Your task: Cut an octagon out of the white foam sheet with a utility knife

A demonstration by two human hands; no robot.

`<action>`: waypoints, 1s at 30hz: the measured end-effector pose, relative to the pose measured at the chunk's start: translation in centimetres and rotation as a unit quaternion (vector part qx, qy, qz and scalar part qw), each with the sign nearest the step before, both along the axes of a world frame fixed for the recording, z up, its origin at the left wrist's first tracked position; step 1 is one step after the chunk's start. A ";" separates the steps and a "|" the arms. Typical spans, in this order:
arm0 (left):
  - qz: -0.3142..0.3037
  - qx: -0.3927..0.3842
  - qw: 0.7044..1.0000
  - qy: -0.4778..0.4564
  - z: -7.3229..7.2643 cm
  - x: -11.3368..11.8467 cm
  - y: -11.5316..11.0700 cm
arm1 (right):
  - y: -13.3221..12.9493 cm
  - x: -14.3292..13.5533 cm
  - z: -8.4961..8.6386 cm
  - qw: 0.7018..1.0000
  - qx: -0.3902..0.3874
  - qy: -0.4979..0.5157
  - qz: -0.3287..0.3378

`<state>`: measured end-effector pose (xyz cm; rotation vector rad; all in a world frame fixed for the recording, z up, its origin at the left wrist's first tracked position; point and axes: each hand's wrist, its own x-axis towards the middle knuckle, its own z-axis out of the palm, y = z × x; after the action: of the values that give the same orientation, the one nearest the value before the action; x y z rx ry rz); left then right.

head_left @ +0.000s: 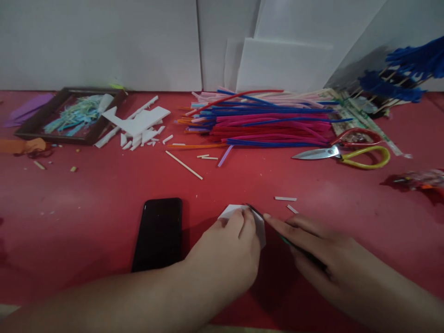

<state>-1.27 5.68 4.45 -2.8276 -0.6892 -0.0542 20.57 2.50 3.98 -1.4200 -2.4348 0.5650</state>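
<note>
My left hand presses a small white board piece flat on the red table, its fingers bent and close together on top. Parts of the piece's outline are hidden under that hand. A thin craft knife is gripped in my right hand, with the forefinger stretched along it. The dark blade reaches over the piece's upper right edge, close to my left fingertips. Most of the knife's handle is covered by my palm. Two narrow white strips lie just beyond my right hand.
A black phone lies left of my left hand. Farther back are white board scraps, a dark frame with shredded paper, a bundle of coloured pipe cleaners and scissors. Blue decorations on sticks stand at the back right.
</note>
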 end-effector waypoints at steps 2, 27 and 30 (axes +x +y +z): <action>-0.001 -0.005 1.000 0.008 0.0 0.0 0.0 | 0.2 -0.1 0.2 1.000 0.007 0.000 0.002; 0.012 0.018 0.999 -0.029 -0.6 -0.1 -0.4 | -1.2 0.6 0.3 1.000 0.011 -0.005 0.003; 0.010 0.026 0.999 -0.034 -0.6 0.0 -0.3 | -2.1 1.0 0.3 0.999 0.037 -0.019 -0.006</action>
<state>-1.26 5.36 3.87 -2.7795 -0.7192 -0.1635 21.60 0.36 4.27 -1.4260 -2.4480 0.4443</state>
